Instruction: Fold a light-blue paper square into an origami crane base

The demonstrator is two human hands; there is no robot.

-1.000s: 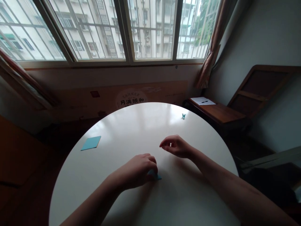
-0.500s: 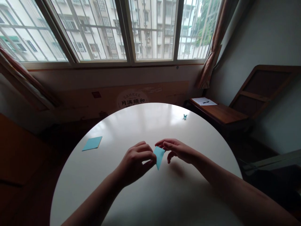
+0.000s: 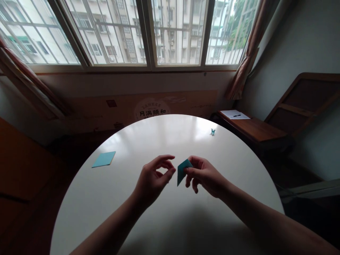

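A folded piece of teal origami paper (image 3: 181, 172) is pinched between the thumb and fingers of my right hand (image 3: 205, 174), above the white round table (image 3: 148, 226). The paper is kite-shaped, with a point hanging downward. Just left of it, my left hand (image 3: 156, 177) has its thumb and fingers apart and holds nothing. Its fingertips are close to the paper's left edge without visibly touching it.
At the table's left lies a stack of square blue paper (image 3: 103, 159). A small folded paper figure (image 3: 213, 131) stands near the far right edge. Beyond the table, a wooden chair (image 3: 260, 129) bears a white sheet (image 3: 233, 114) and a pen (image 3: 237, 116).
The folded paper has passed from my left hand to my right hand, and its darker side now faces me. My left fingers have opened; my right fingers have closed on it.
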